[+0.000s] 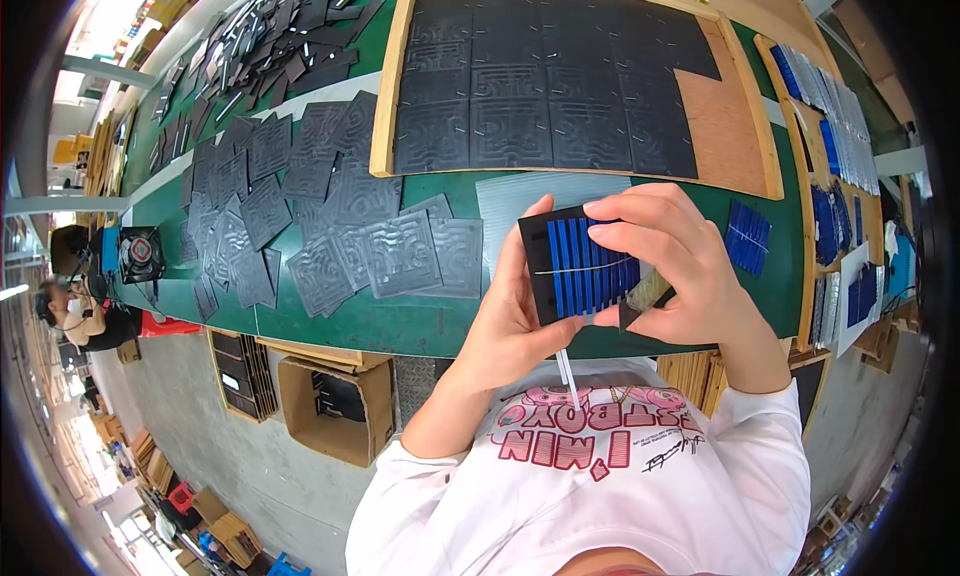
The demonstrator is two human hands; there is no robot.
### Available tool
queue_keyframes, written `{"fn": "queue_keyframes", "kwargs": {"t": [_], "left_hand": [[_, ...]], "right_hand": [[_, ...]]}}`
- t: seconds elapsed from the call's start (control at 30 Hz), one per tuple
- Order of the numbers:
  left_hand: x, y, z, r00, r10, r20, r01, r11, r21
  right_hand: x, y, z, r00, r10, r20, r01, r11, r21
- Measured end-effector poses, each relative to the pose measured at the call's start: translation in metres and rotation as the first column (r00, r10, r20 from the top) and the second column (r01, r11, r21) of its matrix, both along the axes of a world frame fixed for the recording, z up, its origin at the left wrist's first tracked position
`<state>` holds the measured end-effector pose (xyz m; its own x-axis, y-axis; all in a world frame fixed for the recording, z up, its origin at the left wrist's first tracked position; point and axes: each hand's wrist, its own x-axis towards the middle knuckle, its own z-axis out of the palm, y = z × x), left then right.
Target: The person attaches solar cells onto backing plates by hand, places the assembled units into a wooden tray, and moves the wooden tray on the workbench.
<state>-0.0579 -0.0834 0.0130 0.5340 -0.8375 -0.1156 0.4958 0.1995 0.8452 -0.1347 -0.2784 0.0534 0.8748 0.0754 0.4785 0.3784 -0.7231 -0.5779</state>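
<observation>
Two hands (pixel 700 276) hold one blue-striped black panel (pixel 584 271) between them.

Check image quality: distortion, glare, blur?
Head view: strong fisheye, the green table's front edge bowed and corners black; head view: upper-left background blown out; head view: sheen on the loose black embossed squares; head view: left hand, right hand and the blue-striped plate look reasonably sharp, without obvious motion blur.
</observation>
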Motion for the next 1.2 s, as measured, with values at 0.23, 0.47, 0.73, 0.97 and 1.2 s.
{"fn": "queue_keyframes", "kwargs": {"t": [0.23, 0.47, 0.73, 0.97, 1.2], "left_hand": [[-0.005, -0.004, 0.004, 0.982, 0.075, -0.171, -0.074, 0.997, 0.009], [-0.007, -0.006, 0.004, 0.969, 0.062, -0.238, -0.071, 0.997, -0.029], [-0.008, -0.008, 0.008, 0.969, 0.073, -0.236, -0.078, 0.997, -0.015], [-0.008, -0.008, 0.004, 0.965, 0.066, -0.253, -0.079, 0.996, -0.041], [-0.008, -0.010, 0.012, 0.967, 0.078, -0.242, -0.081, 0.997, -0.002]], "right_hand": [[0.005, -0.002, -0.005, 0.998, 0.061, 0.001, -0.061, 0.997, 0.053], [0.006, -0.003, -0.006, 0.996, 0.084, 0.013, -0.085, 0.992, 0.096], [0.007, -0.002, -0.010, 0.994, 0.092, 0.066, -0.100, 0.986, 0.135], [0.007, -0.002, -0.010, 0.994, 0.094, 0.055, -0.100, 0.987, 0.125], [0.006, -0.004, -0.011, 0.994, 0.094, 0.051, -0.099, 0.989, 0.107]]}}
